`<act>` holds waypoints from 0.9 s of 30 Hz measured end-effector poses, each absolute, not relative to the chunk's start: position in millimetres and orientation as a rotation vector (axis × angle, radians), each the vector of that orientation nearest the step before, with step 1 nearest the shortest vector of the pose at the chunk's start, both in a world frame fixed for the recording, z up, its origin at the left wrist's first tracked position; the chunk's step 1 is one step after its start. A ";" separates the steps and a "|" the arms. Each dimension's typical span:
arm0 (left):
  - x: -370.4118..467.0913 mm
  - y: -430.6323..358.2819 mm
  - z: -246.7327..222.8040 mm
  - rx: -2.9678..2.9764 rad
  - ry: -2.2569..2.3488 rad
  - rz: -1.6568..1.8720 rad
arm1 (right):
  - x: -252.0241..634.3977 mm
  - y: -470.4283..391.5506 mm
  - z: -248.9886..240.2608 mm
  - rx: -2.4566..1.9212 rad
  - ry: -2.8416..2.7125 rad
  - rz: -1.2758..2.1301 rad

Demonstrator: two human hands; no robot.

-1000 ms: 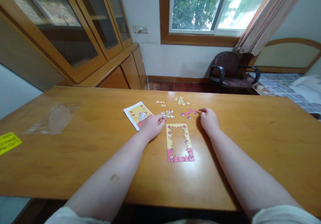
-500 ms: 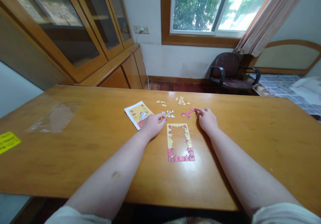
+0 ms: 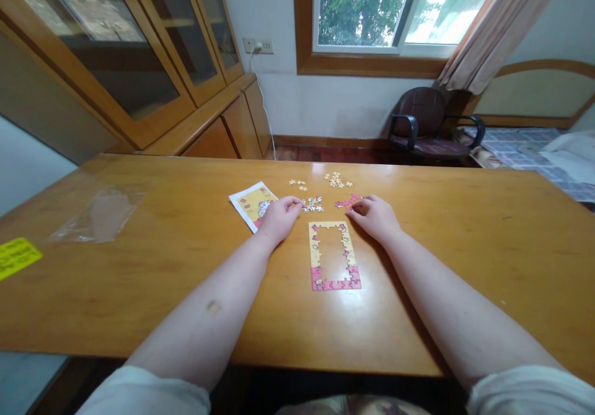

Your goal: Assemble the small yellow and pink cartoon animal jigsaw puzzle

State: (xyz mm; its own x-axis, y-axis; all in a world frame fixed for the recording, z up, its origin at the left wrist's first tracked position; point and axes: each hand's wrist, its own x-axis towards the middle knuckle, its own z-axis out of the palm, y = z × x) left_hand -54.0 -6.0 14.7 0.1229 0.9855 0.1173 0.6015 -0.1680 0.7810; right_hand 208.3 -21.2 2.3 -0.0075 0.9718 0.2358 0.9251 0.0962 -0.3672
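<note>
A jigsaw border (image 3: 315, 255), yellow above and pink below, lies assembled on the table with its middle unfilled. My left hand (image 3: 280, 218) rests over the right part of the picture card (image 3: 247, 202), its fingers drawn together at the edge of the white puzzle pieces (image 3: 313, 204). Whether anything is between those fingertips is too small to tell. At the near right side of the pink puzzle pieces (image 3: 346, 202), my right hand (image 3: 375, 217) is closed in a pinch on a small puzzle piece, mostly hidden by the fingers.
Yellow puzzle pieces lie in a larger group (image 3: 338, 181) and a smaller one (image 3: 298, 184) toward the far edge of the table (image 3: 186, 303). A clear plastic bag (image 3: 105, 215) and a yellow label (image 3: 18, 257) are at left. An office chair (image 3: 421, 121) stands beyond.
My right hand has shifted left and closer, from the pink pieces' right end to their near side. My left hand has drawn slightly left. The view has tilted a little.
</note>
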 end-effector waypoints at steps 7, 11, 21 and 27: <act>-53.6 -7.3 14.9 1.900 1.509 0.806 | 210.0 -19.5 -4.4 -1.727 -2.053 0.251; -50.8 -15.1 21.2 2.138 1.296 0.623 | 211.8 -18.8 -4.1 -1.727 -2.035 0.262; -46.9 -21.1 27.7 2.442 1.014 0.287 | 210.1 -19.8 -0.2 -1.965 -1.922 0.180; -48.7 -18.4 24.5 2.437 1.060 0.305 | 206.3 -24.2 2.9 -1.916 -1.981 0.158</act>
